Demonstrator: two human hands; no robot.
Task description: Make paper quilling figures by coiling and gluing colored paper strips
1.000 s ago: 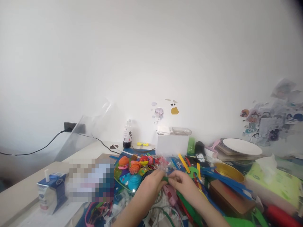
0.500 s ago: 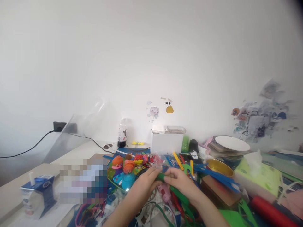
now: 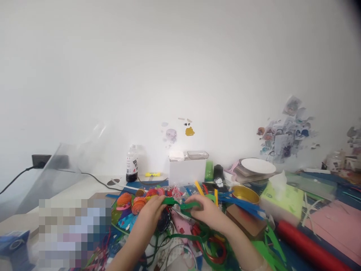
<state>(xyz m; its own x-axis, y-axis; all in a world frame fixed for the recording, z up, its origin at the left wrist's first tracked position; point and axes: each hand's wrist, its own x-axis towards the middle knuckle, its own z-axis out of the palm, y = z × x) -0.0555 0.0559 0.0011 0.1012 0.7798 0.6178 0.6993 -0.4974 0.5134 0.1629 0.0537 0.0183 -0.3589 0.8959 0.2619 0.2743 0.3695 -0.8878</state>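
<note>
My left hand (image 3: 152, 210) and my right hand (image 3: 208, 212) are both closed on a long, flat green strip (image 3: 189, 206) above the crowded table. A short stretch of it runs between the hands, folded or bent near the middle. More green strip hangs in loops below my right hand. Under the hands lie a pink piece with red spots (image 3: 180, 224), wires and white scraps. Orange and blue crocheted-looking pieces (image 3: 124, 201) sit just left of my left hand. Whether the strip is paper or fabric I cannot tell.
A white box (image 3: 186, 171) stands against the wall, with a bottle of dark liquid (image 3: 132, 163) to its left. On the right are a gold round tin (image 3: 245, 194), a brown box (image 3: 246, 220), a tissue pack (image 3: 282, 197), a red roll (image 3: 307, 242) and pink sheets (image 3: 335, 226).
My hands have moved apart, and more of the green strip shows between them. The view has turned to the right, bringing more of the table's right side into sight.
</note>
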